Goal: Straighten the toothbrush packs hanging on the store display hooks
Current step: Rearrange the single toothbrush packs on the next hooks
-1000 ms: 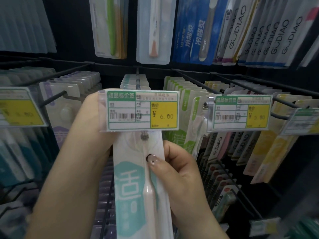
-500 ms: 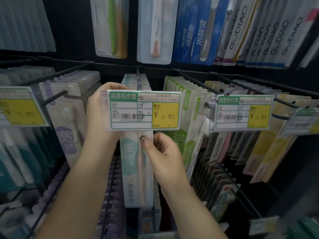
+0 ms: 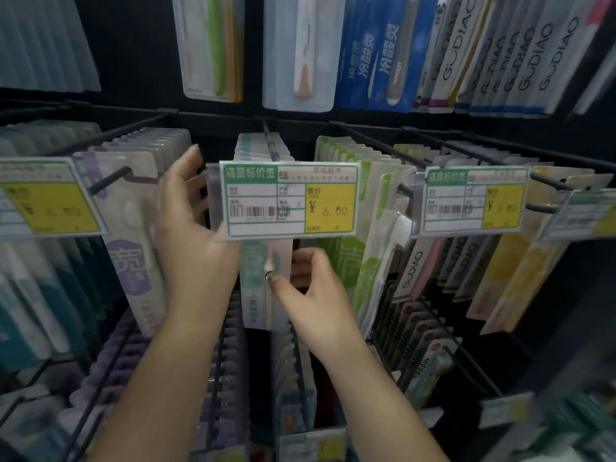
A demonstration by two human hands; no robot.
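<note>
A row of white-and-teal toothbrush packs (image 3: 255, 288) hangs on the centre hook (image 3: 268, 141), behind a price tag (image 3: 286, 201) marked 6.00. My right hand (image 3: 313, 295) pinches the front pack's right edge between thumb and fingers, just below the tag. My left hand (image 3: 186, 215) reaches up along the left side of the tag with fingers spread and fairly straight, lying against the packs' left side. The tag hides the front pack's top and its hanging hole.
Purple-and-white packs (image 3: 133, 248) hang on the hook to the left, green ones (image 3: 363, 261) and GUDIAO packs (image 3: 416, 268) to the right. Blue and clear packs (image 3: 376, 51) hang in the row above. More hooks with packs (image 3: 293, 371) jut out below my forearms.
The front teal pack has gone back along the hook, away from the camera, with my right hand following it. My left hand has opened and reached further up beside the tag.
</note>
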